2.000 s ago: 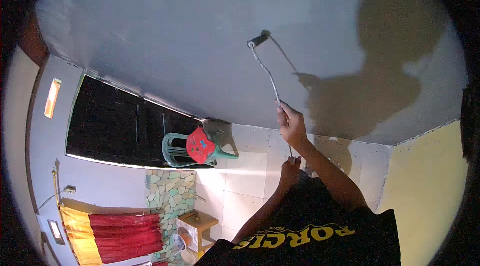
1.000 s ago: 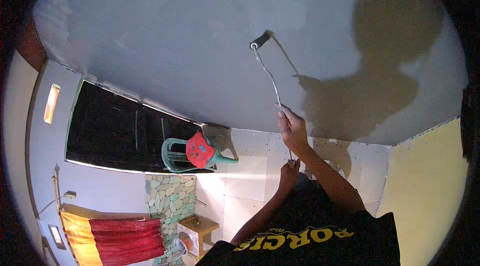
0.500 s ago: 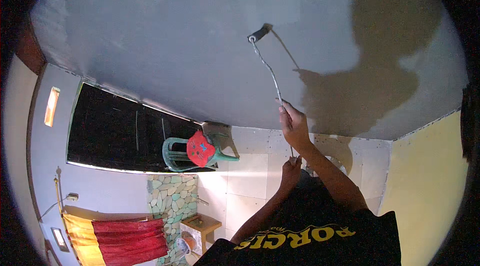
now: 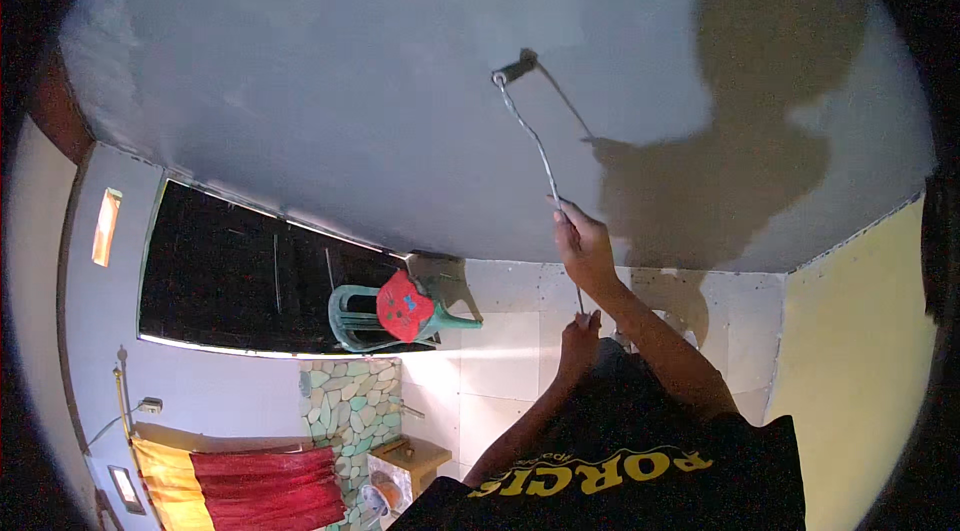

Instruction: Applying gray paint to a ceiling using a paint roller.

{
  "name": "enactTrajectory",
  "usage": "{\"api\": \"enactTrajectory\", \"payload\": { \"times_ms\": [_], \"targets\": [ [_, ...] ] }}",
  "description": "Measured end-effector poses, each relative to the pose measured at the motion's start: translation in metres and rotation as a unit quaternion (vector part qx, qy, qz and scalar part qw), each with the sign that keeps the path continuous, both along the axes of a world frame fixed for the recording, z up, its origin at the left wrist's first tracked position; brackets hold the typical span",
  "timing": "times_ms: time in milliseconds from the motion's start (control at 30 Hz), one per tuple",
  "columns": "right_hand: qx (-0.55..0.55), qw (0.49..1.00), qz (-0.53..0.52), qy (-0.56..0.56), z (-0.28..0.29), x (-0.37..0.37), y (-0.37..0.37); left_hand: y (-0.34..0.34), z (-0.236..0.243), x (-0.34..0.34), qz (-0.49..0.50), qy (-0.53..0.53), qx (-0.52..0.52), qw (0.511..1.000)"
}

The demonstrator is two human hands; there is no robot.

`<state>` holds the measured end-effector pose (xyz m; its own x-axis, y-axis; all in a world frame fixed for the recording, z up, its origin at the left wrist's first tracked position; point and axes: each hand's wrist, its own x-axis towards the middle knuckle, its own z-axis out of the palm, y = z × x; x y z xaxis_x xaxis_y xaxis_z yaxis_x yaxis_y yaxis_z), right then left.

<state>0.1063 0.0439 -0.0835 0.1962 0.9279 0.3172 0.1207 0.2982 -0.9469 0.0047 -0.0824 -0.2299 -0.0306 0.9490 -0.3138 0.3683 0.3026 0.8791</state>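
Observation:
A paint roller (image 4: pixel 515 69) with a small dark sleeve rests against the large grey wall (image 4: pixel 300 61). Its long, thin, paint-spotted rod (image 4: pixel 546 159) slants down toward me. Around the rod's middle, my right hand (image 4: pixel 586 249) is closed. Lower down, near my dark shirt, my left hand (image 4: pixel 579 341) grips the end of the same rod; its fingers are partly hidden. A large shadow of me and the roller falls on the wall to the right.
A green plastic chair (image 4: pixel 350 319) with a red cat-shaped cushion (image 4: pixel 404 307) stands by a dark opening (image 4: pixel 225 271). Lower left are a small wooden table (image 4: pixel 430 455) and a red and yellow cloth (image 4: pixel 270 487). At right is a yellow wall (image 4: pixel 850 351).
The roller has shifted very slightly left along the wall. Both hands keep their hold on the rod. The view has moved a little, so the chair and cloth sit slightly lower and farther right.

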Motion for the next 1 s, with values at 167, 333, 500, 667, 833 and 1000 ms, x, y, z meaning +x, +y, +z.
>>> {"api": "enactTrajectory", "payload": {
  "times_ms": [167, 333, 500, 667, 833, 1000],
  "targets": [
    [0.072, 0.996, 0.008, 0.048, 0.027, -0.008, 0.005, 0.021, -0.002, -0.018, -0.011, -0.024, 0.079, 0.996],
    [0.007, 1.0, -0.019, 0.017, -0.007, -0.011, -0.01, -0.01, -0.019, -0.016, 0.002, 0.011, -0.002, 1.0],
    [-0.019, 0.999, -0.009, 0.031, -0.018, -0.006, -0.008, -0.009, 0.002, -0.01, 0.0, 0.034, -0.068, 0.997],
    [0.033, 0.998, -0.007, 0.059, 0.016, 0.0, -0.001, 0.013, 0.001, -0.017, 0.001, -0.013, 0.084, 0.996],
    [-0.042, 0.999, -0.021, -0.004, -0.012, 0.001, -0.009, -0.007, -0.011, -0.012, -0.026, 0.061, -0.058, 0.996],
    [-0.022, 0.998, -0.002, 0.052, -0.013, -0.008, -0.01, -0.012, -0.006, -0.018, -0.009, 0.049, -0.03, 0.998]
  ]
}}
